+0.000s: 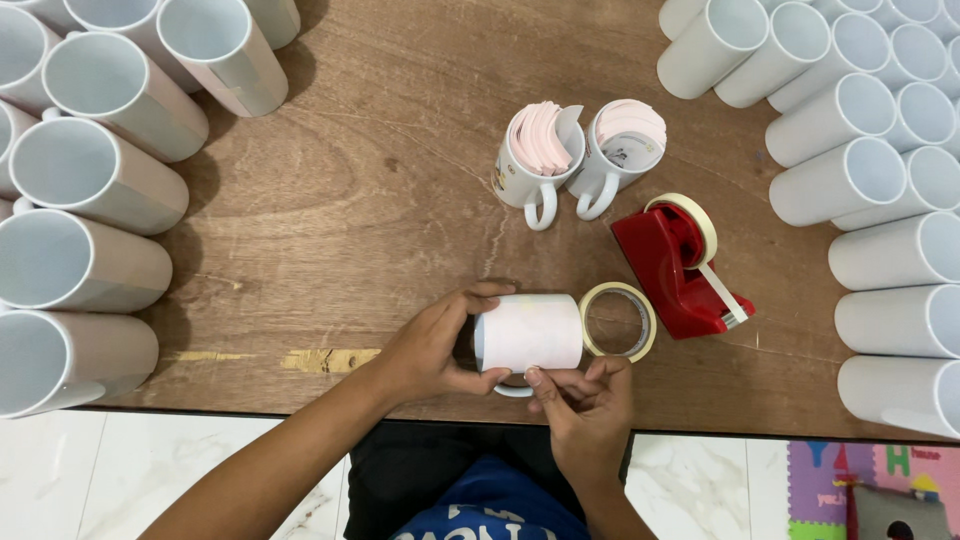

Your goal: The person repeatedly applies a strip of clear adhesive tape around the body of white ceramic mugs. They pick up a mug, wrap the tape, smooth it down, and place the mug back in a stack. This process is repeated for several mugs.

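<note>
From the head camera, much is getting cut off: the rows of white mugs on the left (85, 180) and the rows of white mugs on the right (880, 150) are running past the frame edges, and the person's forearms are leaving the bottom edge. The far end of the white mug (530, 332) being held is hiding behind the left hand (432, 345), and most of its handle is sitting under the right hand (585, 405), so only a curved bit is showing.

That mug is lying on its side at the near edge of the wooden table (350, 200), wrapped in a pale sheet with a faint print that is too washed out to read. The left hand is curling around its end, thumb below and fingers above. The right hand is pinching at the mug's lower edge with thumb and fingertips closed together; whether a piece of tape is between them is impossible to tell.

A tape roll (618, 321) is lying just beside the mug, with a red tape dispenser (675, 265) next to it. Two mugs stuffed with pink sheets (580, 150) are standing further back.
</note>
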